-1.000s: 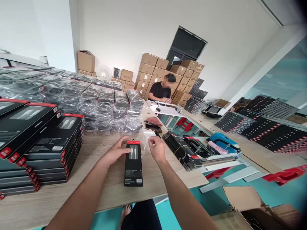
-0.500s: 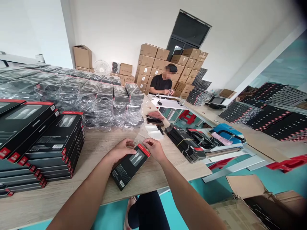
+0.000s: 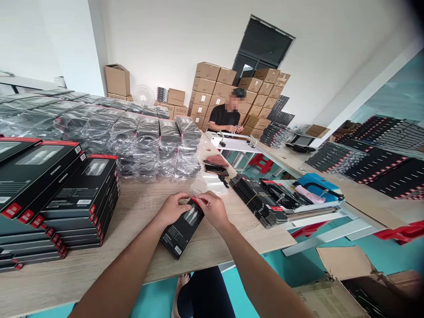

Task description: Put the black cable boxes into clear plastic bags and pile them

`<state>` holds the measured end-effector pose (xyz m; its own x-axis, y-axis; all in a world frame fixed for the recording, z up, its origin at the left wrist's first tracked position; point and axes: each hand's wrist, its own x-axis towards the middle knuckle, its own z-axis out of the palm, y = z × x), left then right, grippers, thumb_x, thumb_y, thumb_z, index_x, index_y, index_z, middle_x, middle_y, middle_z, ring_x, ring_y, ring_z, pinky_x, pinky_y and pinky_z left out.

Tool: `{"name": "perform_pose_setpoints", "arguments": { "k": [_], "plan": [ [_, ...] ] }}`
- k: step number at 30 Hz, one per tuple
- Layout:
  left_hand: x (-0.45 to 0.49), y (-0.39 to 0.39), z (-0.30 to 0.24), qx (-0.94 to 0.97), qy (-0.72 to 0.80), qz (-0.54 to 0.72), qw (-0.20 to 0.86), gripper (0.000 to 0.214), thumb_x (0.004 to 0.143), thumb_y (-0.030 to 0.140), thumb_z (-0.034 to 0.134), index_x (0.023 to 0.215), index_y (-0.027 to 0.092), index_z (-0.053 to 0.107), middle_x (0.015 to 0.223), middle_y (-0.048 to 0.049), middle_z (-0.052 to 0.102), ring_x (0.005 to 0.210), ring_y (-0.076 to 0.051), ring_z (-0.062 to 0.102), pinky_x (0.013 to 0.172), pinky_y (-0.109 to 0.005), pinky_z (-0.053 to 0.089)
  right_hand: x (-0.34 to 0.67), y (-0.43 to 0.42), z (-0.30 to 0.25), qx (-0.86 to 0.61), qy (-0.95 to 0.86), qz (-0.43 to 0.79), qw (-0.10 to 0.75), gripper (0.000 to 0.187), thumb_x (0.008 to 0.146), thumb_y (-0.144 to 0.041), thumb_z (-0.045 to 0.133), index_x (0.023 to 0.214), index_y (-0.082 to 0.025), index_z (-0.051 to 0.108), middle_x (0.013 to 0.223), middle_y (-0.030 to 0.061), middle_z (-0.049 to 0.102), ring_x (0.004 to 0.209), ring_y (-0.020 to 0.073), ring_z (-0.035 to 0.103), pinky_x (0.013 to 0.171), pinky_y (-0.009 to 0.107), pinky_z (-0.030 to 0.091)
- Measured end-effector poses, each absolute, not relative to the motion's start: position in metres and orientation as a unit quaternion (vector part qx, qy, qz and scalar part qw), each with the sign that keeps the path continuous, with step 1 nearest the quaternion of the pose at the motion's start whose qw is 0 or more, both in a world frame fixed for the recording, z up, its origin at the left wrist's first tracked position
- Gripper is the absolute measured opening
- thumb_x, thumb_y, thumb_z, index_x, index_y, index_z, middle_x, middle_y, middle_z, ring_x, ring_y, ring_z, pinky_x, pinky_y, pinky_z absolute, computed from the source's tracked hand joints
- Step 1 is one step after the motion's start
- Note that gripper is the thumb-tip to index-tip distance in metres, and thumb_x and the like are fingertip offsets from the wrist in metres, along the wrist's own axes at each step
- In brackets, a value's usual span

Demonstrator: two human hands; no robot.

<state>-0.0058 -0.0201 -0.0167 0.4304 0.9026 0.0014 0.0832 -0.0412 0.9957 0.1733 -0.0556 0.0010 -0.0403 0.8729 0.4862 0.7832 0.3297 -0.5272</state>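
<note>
2 hands [image 3: 172, 209] hold a black box [image 3: 183, 229] (red at 1 end).

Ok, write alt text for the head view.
A left hand and right hand touch the red end of a black box over a table. Stacked boxes stand at left, wrapped bundles beyond; farther back, a person in black is before piled cartons.
</note>
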Motion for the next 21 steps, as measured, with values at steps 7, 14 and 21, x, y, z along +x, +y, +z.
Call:
{"name": "perform_pose_setpoints", "arguments": {
  "k": [7,14,21],
  "plan": [
    [-0.005,-0.017,-0.023,0.668,0.421,0.345,0.507,0.040,0.078,0.019,0.057,0.118,0.019,0.065,0.093,-0.0061,0.073,0.077,-0.017,0.066,0.074,-0.028,0.050,0.180,-0.056,-0.001,-0.593,-0.749,-0.071,0.289,0.023,0.083,-0.011,0.048,0.087,-0.021,0.068,0.087,0.0067,0.064,0.083,0.0186,0.059,0.075,0.028,0.047],
    [0.001,-0.018,-0.028,0.669,0.443,0.349,0.484,0.038,0.078,0.018,0.057,0.115,0.021,0.068,0.104,-0.0069,0.072,0.091,-0.020,0.066,0.083,-0.030,0.049,0.200,-0.046,-0.015,-0.726,-0.601,0.063,0.328,0.012,0.074,-0.026,0.057,0.063,-0.021,0.062,0.057,0.0003,0.063,0.052,0.0148,0.056,0.050,0.024,0.038],
    [0.009,-0.021,-0.026,0.642,0.452,0.363,0.502,0.040,0.081,0.018,0.052,0.120,0.017,0.064,0.105,-0.0073,0.072,0.085,-0.019,0.067,0.079,-0.030,0.051,0.201,-0.051,-0.018,-0.717,-0.593,0.107,0.349,0.011,0.067,-0.020,0.052,0.063,-0.021,0.063,0.057,-0.0018,0.065,0.053,0.0143,0.058,0.051,0.023,0.040]
  ]
}}
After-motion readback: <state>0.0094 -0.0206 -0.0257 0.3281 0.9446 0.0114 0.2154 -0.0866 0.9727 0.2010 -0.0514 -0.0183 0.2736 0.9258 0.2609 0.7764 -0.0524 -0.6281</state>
